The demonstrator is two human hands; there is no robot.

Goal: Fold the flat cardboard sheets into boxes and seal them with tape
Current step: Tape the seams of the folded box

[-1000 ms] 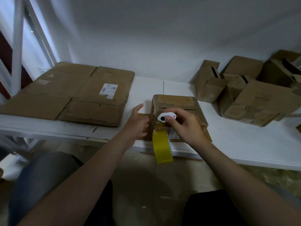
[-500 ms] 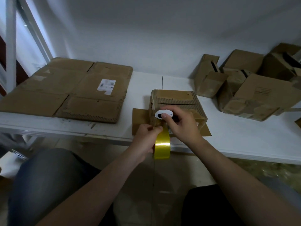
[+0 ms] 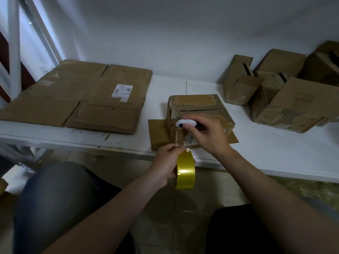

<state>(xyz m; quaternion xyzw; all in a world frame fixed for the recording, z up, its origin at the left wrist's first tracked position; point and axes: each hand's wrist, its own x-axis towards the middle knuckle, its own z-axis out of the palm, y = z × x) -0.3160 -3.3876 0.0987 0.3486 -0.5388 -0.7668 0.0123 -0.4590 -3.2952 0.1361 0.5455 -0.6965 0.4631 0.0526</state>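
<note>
Box beneath both hands: left gripping yellow tape roll, right clutching white cutter.

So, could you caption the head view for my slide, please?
Left hand pulls yellow tape roll from box; right hand holds small tool.

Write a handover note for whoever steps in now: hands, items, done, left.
Left hand: holds the yellow tape roll below the table edge.
Right hand: holds a small white-and-black tool against the small folded cardboard box, where clear tape stretches toward the roll.
Flat cardboard sheets lie left on the white table; folded brown boxes piled right.
Done: box folded.
Left: finish taping, fold remaining sheets.
</note>
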